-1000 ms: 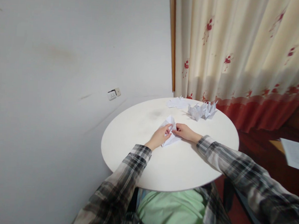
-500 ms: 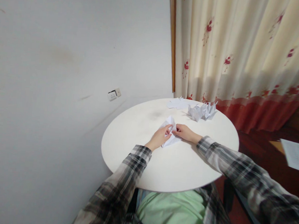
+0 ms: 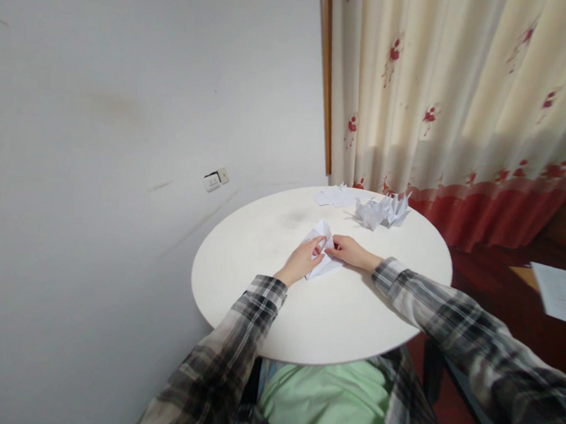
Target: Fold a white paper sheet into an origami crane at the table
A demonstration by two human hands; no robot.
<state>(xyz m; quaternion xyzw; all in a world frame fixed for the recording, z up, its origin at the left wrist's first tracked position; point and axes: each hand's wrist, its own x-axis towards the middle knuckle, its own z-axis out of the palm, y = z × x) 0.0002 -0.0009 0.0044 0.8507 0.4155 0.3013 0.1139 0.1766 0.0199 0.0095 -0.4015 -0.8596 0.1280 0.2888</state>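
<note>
A partly folded white paper [image 3: 321,230] lies on the round white table [image 3: 334,317] near its middle. My left hand [image 3: 302,259] rests on the paper's left side, its fingers curled and pinching a fold. From the right, my right hand [image 3: 350,250] meets it, fingertips pressed onto the same paper. Both hands touch each other at the fold. Plaid sleeves cover both arms.
Folded paper figures [image 3: 383,210] and a flat white sheet [image 3: 334,195] sit at the table's far edge. A cream curtain with red flowers [image 3: 453,101] hangs behind. Left of the table is a grey wall with a socket [image 3: 215,178]. Another sheet [image 3: 560,291] lies at right.
</note>
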